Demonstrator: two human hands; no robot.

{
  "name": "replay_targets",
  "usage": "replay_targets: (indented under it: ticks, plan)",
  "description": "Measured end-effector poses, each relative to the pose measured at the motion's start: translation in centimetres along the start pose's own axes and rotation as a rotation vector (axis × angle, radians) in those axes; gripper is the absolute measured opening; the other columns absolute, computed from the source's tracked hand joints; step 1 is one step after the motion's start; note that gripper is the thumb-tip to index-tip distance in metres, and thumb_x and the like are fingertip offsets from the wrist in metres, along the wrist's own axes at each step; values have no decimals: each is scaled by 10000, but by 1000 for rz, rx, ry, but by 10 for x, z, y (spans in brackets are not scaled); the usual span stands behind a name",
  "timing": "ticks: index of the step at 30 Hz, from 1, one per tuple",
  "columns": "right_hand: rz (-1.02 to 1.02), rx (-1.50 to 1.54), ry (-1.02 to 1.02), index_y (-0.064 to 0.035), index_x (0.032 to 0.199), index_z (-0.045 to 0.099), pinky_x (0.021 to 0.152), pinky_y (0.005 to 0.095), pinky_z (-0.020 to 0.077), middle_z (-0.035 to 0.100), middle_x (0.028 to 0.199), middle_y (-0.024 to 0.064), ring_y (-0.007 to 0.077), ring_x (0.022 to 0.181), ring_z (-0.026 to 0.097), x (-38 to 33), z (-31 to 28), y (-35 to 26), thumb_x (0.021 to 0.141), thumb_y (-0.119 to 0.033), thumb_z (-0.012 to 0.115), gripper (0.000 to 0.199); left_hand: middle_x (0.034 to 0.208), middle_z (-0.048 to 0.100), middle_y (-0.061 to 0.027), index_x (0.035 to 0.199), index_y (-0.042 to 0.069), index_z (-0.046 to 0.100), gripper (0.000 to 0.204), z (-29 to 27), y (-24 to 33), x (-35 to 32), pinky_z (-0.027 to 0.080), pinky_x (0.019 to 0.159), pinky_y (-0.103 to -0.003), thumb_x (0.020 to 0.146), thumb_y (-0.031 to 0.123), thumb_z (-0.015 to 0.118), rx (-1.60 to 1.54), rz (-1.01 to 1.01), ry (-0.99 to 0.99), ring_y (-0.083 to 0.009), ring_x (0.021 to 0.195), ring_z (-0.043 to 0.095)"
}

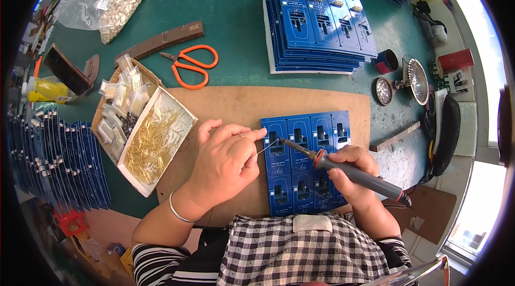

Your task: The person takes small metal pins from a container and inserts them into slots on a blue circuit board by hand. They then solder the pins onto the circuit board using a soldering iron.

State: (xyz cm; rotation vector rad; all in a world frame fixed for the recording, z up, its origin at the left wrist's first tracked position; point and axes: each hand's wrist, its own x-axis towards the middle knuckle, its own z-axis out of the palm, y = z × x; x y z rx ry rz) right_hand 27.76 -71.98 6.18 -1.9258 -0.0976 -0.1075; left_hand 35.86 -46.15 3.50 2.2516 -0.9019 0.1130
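Observation:
My right hand (354, 173) grips a grey soldering iron (365, 181) by its handle. The iron's tip meets the upper left part of a blue circuit board panel (284, 166), which lies on a brown board (236, 101) in front of me. In my left hand (228, 154), the fingers are pinched on a thin solder wire (267, 147), whose end reaches the iron's tip. The panel carries several repeated sections with dark cut-outs. A bracelet circles my left wrist.
Left of my hand stands a cardboard box (155, 144) of gold pins and small clear packs. Orange-handled scissors (193, 65) lie beyond it. A tall stack of blue panels (322, 23) is at the back. A soldering iron stand (416, 79) and a small tin (383, 91) sit right.

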Motion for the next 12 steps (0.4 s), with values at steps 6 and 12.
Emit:
replay_targets:
  ticks: [6,12]
  plan:
    - [-27,-37,-17,-10,943,640,581,290,467,668,784,106,182,638,606,2,0,0,765,-114,742,230,1111,698,-4,759,119,482,231,0,1,0,325,950,-504,655,7,656,9,0,-4,-233,962,615]
    - [-78,-35,-53,-16,939,651,569,299,470,667,780,107,200,639,626,5,-1,2,751,-125,751,240,1118,696,-9,775,125,479,240,0,0,0,317,958,-505,661,9,657,19,4,2,-234,967,613]
